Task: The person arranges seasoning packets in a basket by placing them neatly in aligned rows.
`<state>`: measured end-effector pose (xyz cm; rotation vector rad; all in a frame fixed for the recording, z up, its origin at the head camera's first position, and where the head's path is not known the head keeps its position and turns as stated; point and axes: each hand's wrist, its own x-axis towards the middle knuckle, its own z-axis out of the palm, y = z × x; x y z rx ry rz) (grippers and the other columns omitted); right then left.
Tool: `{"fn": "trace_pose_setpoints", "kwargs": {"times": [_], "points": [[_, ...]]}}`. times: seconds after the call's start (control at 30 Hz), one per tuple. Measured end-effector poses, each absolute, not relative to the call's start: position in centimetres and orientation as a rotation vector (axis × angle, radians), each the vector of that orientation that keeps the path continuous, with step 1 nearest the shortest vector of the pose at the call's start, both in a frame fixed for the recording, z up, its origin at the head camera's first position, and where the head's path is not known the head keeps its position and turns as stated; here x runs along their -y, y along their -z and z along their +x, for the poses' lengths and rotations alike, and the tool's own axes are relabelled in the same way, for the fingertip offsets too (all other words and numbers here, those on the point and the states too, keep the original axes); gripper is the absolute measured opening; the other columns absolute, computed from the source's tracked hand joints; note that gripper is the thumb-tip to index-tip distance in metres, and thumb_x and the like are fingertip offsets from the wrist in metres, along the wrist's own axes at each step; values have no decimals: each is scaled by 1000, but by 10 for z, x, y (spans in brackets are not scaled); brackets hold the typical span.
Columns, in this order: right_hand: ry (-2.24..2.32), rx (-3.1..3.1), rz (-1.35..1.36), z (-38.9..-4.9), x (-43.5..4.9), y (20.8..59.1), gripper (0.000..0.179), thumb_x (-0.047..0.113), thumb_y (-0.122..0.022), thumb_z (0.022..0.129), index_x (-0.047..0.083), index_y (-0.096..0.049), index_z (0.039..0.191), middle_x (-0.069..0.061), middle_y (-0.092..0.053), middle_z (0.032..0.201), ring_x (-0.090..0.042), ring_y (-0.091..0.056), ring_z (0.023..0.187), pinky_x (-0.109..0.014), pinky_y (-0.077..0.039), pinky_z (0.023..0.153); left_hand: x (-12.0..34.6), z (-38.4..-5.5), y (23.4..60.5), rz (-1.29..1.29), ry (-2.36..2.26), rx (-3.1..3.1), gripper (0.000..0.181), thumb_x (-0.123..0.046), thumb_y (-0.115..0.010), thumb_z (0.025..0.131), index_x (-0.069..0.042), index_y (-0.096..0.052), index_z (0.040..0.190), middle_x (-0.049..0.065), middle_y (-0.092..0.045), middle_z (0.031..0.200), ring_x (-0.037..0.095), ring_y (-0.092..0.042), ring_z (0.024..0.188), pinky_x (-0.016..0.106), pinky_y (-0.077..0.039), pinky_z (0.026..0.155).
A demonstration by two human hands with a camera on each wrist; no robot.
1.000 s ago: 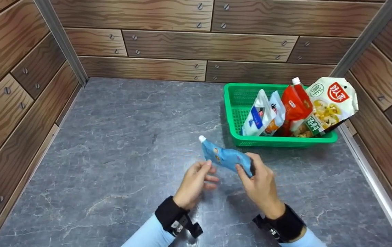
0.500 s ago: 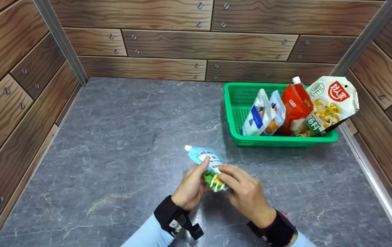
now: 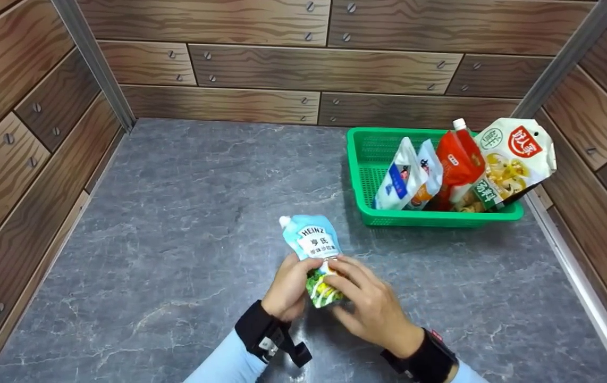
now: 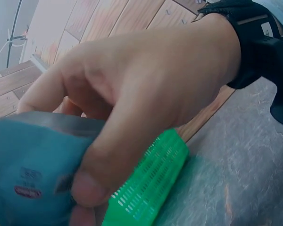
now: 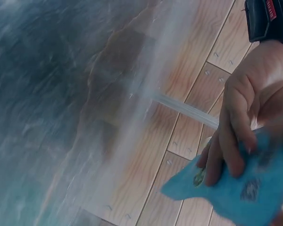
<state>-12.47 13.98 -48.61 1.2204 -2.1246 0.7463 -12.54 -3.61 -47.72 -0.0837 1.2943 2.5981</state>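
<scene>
A light-blue Heinz salad dressing pouch with a white cap is held above the table in the head view, printed front up, cap toward the upper left. My left hand grips its left side, thumb lying across the front. On the lower right part my right hand holds it, with fingers over the salad picture. The left wrist view shows the left thumb pressed on the blue pouch. In the right wrist view, right-hand fingers lie against the pouch near a square code.
A green plastic basket stands at the back right. Inside are two whitish pouches, one of them a white pouch, a red capped pouch and a large soup-seasoning bag leaning over the right rim. Wood-patterned walls surround the grey marbled table.
The pouch has passed from the right hand alone into both hands. It has turned from its side to show its front, and its cap has shifted left.
</scene>
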Motion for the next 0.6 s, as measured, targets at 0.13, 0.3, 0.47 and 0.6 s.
{"fn": "trace_pose_setpoints", "kwargs": {"times": [0.13, 0.3, 0.47, 0.6], "points": [[-874, 2114, 1266, -130, -143, 481, 56, 39, -78, 77, 5, -63, 119, -14, -57, 129, -32, -54, 119, -38, -43, 101, 40, -126, 475, -80, -2610, -1273, 44, -6, -51, 93, 5, -42, 135, 25, -61, 116, 33, -64, 99, 42, -55, 81], [-1204, 2160, 1011, -143, -147, 453, 41, 8, -74, 79, -7, -60, 114, -18, -63, 115, -30, -61, 103, -30, -50, 90, 43, -124, 472, -12, -2569, -1327, 42, -19, -58, 96, 1, -48, 132, 24, -64, 112, 33, -66, 96, 43, -55, 81], [-1580, 2376, 695, -159, -150, 411, 38, -1, -69, 85, -9, -55, 119, -19, -63, 112, -33, -61, 97, -34, -55, 78, 41, -122, 470, 43, -2535, -1394, 42, -18, -62, 95, -1, -51, 131, 21, -64, 116, 35, -65, 102, 46, -53, 86], [-1951, 2560, 616, -185, -158, 406, 45, 13, -64, 93, -2, -48, 132, -17, -60, 119, -28, -59, 104, -36, -53, 84, 38, -121, 470, 100, -2460, -1469, 38, -16, -63, 94, -2, -56, 128, 19, -65, 115, 35, -65, 103, 46, -52, 87]]}}
